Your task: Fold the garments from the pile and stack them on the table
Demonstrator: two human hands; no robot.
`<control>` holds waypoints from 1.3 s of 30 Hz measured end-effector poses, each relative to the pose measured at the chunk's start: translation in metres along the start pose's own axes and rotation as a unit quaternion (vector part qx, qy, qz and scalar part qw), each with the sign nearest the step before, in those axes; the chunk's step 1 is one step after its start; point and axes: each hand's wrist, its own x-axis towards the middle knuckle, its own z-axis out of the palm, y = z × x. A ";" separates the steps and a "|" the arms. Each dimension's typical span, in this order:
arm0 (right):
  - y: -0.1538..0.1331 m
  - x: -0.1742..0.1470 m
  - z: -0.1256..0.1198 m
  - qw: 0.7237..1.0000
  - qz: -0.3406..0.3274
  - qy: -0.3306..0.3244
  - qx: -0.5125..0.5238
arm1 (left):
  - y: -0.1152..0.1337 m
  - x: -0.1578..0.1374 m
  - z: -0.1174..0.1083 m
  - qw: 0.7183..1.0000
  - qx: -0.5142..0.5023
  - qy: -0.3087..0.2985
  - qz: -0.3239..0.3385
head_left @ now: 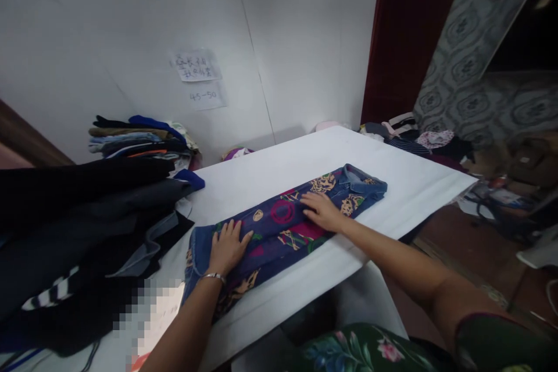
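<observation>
A patterned denim shirt (270, 238) lies folded into a long strip on the white table, its collar toward the far right. Dark blue cloth with tan, pink and green motifs makes up most of it. My left hand (229, 247), with a bracelet at the wrist, rests flat on the end nearer the left, fingers spread. Closer to the collar, my right hand (322, 211) lies flat on the shirt with its fingers out. Neither hand grips the cloth.
Dark garments (87, 232) are heaped at the left, with a stack of folded clothes (139, 139) behind them. More clothes (414, 136) lie beyond the table's (392, 186) far right edge. Handwritten paper notes (198, 67) hang on the wall. A pixelated patch covers the lower left.
</observation>
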 end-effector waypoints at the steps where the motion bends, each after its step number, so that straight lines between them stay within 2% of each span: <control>1: 0.018 0.005 -0.011 0.999 0.030 0.015 -0.024 | -0.001 0.000 0.001 1.000 0.005 0.008 0.001; 2: 0.036 0.010 -0.021 0.996 0.074 0.024 -0.049 | -0.001 0.000 0.001 1.000 0.008 0.013 0.001; 4: 0.072 0.017 -0.042 0.971 0.218 0.022 -0.095 | 0.000 -0.001 0.002 1.000 0.009 0.015 -0.006; 6: 0.102 0.020 -0.059 0.948 0.296 0.028 -0.117 | 0.001 -0.001 0.003 1.000 0.012 0.011 -0.008; 9: 0.131 0.023 -0.074 0.922 0.364 0.029 -0.129 | 0.001 -0.001 0.003 1.000 0.016 0.011 -0.005; 14: 0.150 0.033 -0.077 0.898 0.417 0.027 -0.137 | 0.000 -0.002 0.003 1.000 0.014 0.009 -0.005; 20: 0.161 0.042 -0.067 0.886 0.441 0.026 -0.140 | -0.001 -0.001 0.005 1.000 0.009 0.012 -0.010; 27: 0.167 0.032 -0.057 0.885 0.438 0.021 -0.160 | 0.000 -0.003 0.003 1.000 0.004 0.022 -0.005; 30: 0.165 0.033 -0.057 0.893 0.412 0.024 -0.180 | 0.001 -0.004 0.002 1.000 -0.001 0.014 -0.007; 33: 0.160 0.043 -0.058 0.916 0.349 0.020 -0.196 | 0.002 -0.005 0.001 1.000 -0.001 0.017 -0.006; 36: 0.158 0.055 -0.056 0.940 0.282 -0.022 -0.191 | 0.002 -0.005 0.001 1.000 -0.001 0.020 -0.007; 39: 0.157 0.063 -0.051 0.942 0.270 -0.058 -0.191 | 0.002 -0.005 0.002 1.000 -0.001 0.019 -0.009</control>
